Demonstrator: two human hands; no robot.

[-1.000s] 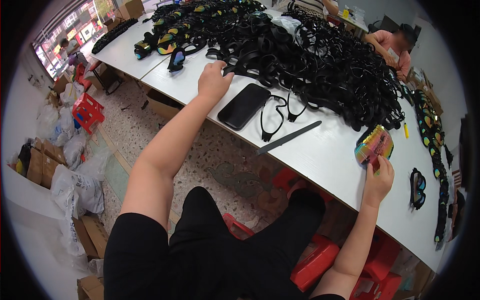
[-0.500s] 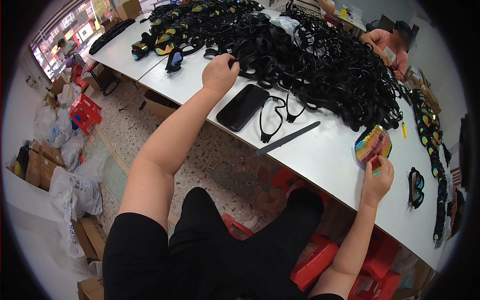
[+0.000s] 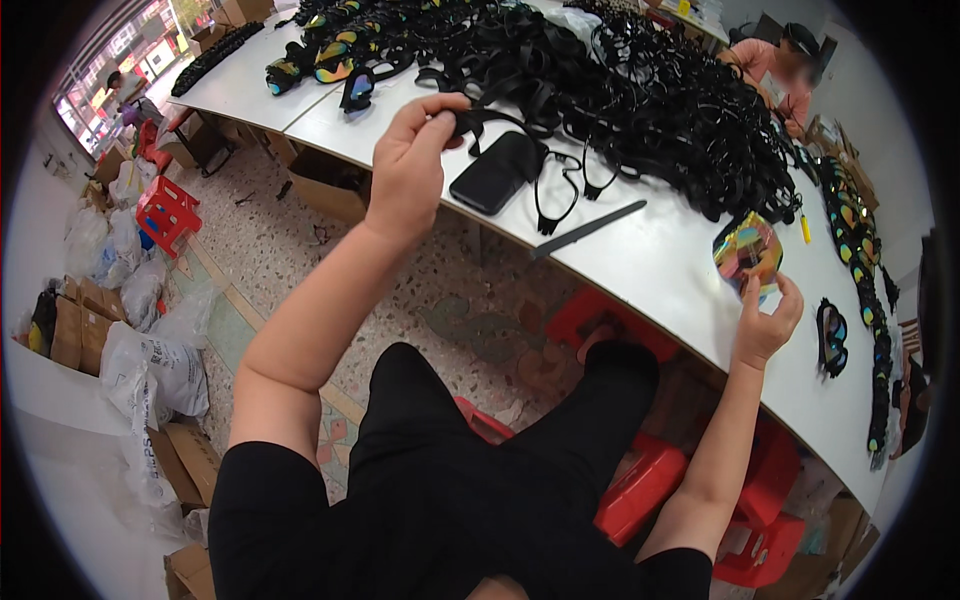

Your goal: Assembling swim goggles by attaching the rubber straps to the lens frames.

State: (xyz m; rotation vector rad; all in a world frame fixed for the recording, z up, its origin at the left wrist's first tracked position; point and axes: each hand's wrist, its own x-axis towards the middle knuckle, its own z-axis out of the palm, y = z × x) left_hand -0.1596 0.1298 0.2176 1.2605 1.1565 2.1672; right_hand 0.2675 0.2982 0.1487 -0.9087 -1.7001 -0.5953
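My left hand [image 3: 408, 165] is closed on a black glasses frame [image 3: 497, 113] at the near edge of a large heap of black frames [image 3: 640, 130]. The far part of the held frame runs into the heap, so its full shape is hard to make out. Over the right part of the table, my right hand [image 3: 768, 318] pinches a shiny rainbow-mirrored lens [image 3: 748, 250] by its lower edge. Between the hands lie a black phone [image 3: 490, 178], two loose black frame pieces [image 3: 557, 190] and a dark flat strip [image 3: 590, 230].
Glasses with mirrored lenses [image 3: 831, 338] lie right of my right hand, beside a long row of finished ones [image 3: 862, 290]. A yellow cutter [image 3: 805, 228] lies near the heap. Across the white table [image 3: 660, 290] sits a person in pink [image 3: 790, 90]. Red stools [image 3: 640, 490] stand below.
My left hand has drawn back toward me and slightly left, pulling a black glasses frame from the heap's edge. My right hand still holds the lens, which has tilted.
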